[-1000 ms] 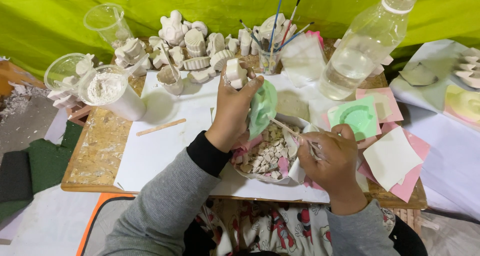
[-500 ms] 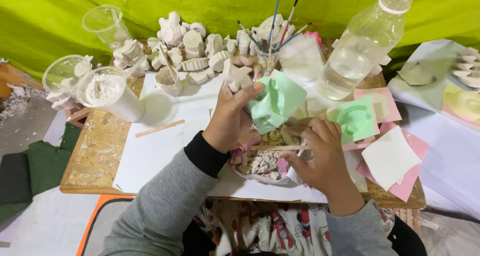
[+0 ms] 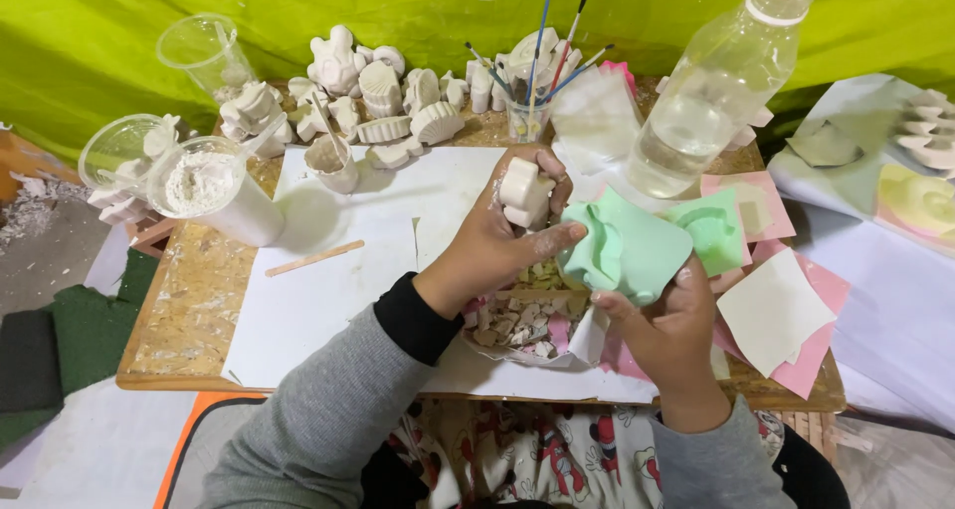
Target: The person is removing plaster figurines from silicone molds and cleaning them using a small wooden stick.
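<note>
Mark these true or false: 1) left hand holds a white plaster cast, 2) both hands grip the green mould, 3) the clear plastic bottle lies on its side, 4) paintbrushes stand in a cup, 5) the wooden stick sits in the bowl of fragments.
1) The left hand holds a white plaster cast: true.
2) Both hands grip the soft mint-green mould: true; the right hand holds it from below, the left thumb presses its edge.
3) The clear plastic bottle lies on its side: false; it stands upright, uncapped.
4) Paintbrushes stand in a small clear cup: true.
5) The flat wooden stick sits in the bowl of plaster fragments: false; it lies on the white paper sheet.
</note>
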